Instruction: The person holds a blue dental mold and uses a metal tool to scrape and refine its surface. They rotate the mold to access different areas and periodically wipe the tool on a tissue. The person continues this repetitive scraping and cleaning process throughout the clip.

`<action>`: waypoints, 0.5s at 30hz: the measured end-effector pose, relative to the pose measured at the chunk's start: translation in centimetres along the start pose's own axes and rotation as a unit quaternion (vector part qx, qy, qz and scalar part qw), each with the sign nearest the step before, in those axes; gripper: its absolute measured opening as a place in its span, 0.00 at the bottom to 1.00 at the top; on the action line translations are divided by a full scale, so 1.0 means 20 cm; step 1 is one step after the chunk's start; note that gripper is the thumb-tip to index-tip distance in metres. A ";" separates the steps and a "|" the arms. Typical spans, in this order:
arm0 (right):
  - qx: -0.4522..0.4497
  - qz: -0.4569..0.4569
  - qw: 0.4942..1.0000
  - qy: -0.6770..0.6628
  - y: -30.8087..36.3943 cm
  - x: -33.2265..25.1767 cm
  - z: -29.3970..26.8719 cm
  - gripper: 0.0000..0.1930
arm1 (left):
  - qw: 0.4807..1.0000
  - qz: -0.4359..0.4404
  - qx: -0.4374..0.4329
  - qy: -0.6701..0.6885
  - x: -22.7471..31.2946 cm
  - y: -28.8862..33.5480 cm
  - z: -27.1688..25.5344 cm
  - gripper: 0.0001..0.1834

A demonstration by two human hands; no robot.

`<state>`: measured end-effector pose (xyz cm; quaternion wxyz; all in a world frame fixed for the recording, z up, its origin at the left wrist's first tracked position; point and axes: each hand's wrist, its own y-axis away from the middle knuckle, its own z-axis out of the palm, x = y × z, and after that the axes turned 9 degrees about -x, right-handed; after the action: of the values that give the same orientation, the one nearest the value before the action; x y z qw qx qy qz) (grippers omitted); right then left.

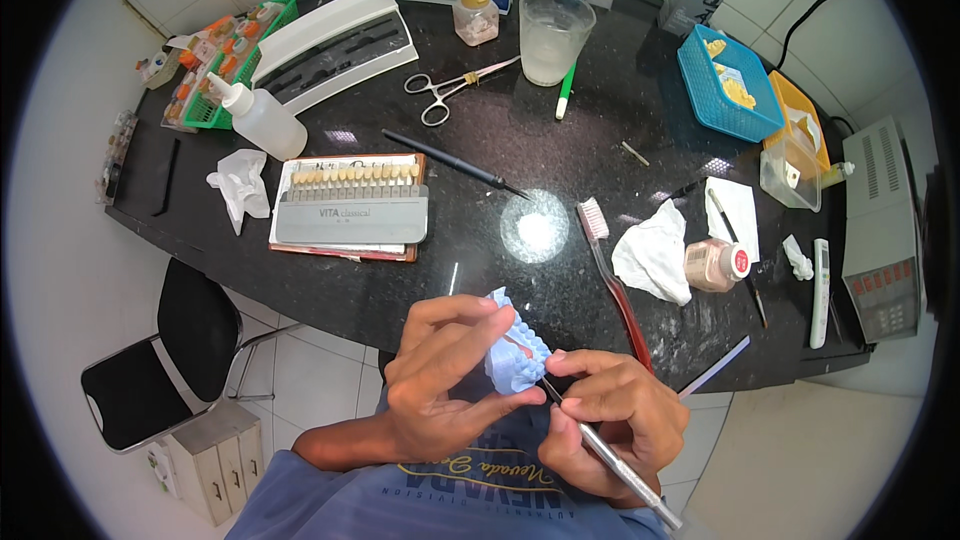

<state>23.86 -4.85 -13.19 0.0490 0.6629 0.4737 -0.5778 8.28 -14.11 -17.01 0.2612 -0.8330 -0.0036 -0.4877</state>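
Watching remotely, I saw the left hand [438, 368] hold a blue dental cast [510, 372] between half-curled fingers, the right hand [632, 418] pinching a metal-handled instrument [612, 458] alongside; light, braced pressure seemed wisest.

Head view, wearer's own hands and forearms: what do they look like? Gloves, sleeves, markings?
Left hand and right hand: both bare, no gloves, rings or cables visible. Left forearm: uncovered down to the wrist, no watch or band. Right wrist mostly hidden. Clothing: blue fabric shirt with dark and yellow lettering across the chest.
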 end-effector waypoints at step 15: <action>0.015 0.051 0.999 0.000 0.04 0.11 0.05 0.10 | 0.997 0.010 -0.015 -0.078 -0.10 0.02 0.05 0.41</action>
<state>23.37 -4.67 -15.74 0.0688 0.6868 0.4306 -0.5815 8.21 -13.43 -19.14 0.2525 -0.8722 -0.0081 -0.4189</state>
